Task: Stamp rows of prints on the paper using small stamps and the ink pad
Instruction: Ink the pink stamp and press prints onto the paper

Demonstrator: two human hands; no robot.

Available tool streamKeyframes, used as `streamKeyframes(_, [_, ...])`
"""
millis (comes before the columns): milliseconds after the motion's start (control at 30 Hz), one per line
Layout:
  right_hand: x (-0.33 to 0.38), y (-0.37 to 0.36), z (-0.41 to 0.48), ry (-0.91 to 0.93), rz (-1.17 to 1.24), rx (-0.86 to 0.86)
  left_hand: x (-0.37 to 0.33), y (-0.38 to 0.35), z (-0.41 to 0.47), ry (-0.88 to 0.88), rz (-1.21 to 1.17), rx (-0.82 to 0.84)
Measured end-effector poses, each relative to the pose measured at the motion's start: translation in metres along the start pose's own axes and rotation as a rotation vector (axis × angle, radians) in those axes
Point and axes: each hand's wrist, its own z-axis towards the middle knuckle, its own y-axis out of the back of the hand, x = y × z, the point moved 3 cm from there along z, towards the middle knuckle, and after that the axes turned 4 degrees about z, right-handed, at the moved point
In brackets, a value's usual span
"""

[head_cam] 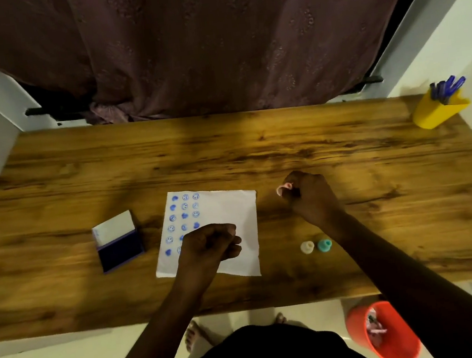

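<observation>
A white paper [230,214] lies on the wooden table [225,150], with three columns of blue prints [184,214] down its left side. My left hand [210,245] rests on the paper's lower middle as a loose fist with nothing visible in it, covering some prints. My right hand [308,192] hovers right of the paper's top corner, closed on a small pink stamp [284,188]. The open ink pad [118,240], dark blue with its white lid raised, sits left of the paper. A cream stamp [307,247] and a teal stamp [324,244] stand right of the paper, near my right forearm.
A yellow cup [438,110] of blue pens [448,88] stands at the table's far right corner. An orange bucket [385,334] sits on the floor below the near edge. A dark curtain [213,43] hangs behind the table; white walls flank both sides.
</observation>
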Motion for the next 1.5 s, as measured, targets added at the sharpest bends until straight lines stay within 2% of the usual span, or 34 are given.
streamKeyframes(67, [0.020,0.002,-0.010,-0.049,0.202,0.023,-0.003,0.002,0.001,-0.015,-0.012,0.013])
streamKeyframes(267, [0.074,-0.014,-0.044,-0.209,0.763,0.281,-0.018,0.010,-0.001,-0.090,-0.076,0.050])
streamKeyframes(467, [0.106,-0.035,-0.052,-0.240,0.859,0.404,-0.026,0.029,-0.006,-0.118,-0.101,0.032])
streamKeyframes(667, [0.125,-0.060,-0.056,-0.209,0.820,0.481,-0.021,0.055,-0.011,-0.168,-0.096,0.005])
streamKeyframes(800, [0.138,-0.074,-0.057,-0.118,0.777,0.515,-0.010,0.077,-0.012,-0.158,-0.092,-0.013])
streamKeyframes(933, [0.153,-0.083,-0.051,-0.008,0.739,0.527,0.001,0.102,-0.014,-0.102,-0.124,-0.078])
streamKeyframes(1100, [0.175,-0.102,-0.040,0.079,0.629,0.472,0.009,0.142,-0.019,-0.129,-0.175,-0.181])
streamKeyframes(1267, [0.207,-0.136,-0.035,0.196,0.388,0.436,0.020,0.188,-0.028,-0.082,-0.216,-0.281])
streamKeyframes(1500, [0.250,-0.194,-0.038,0.472,-0.053,0.442,0.034,0.248,-0.037,-0.061,-0.284,-0.425])
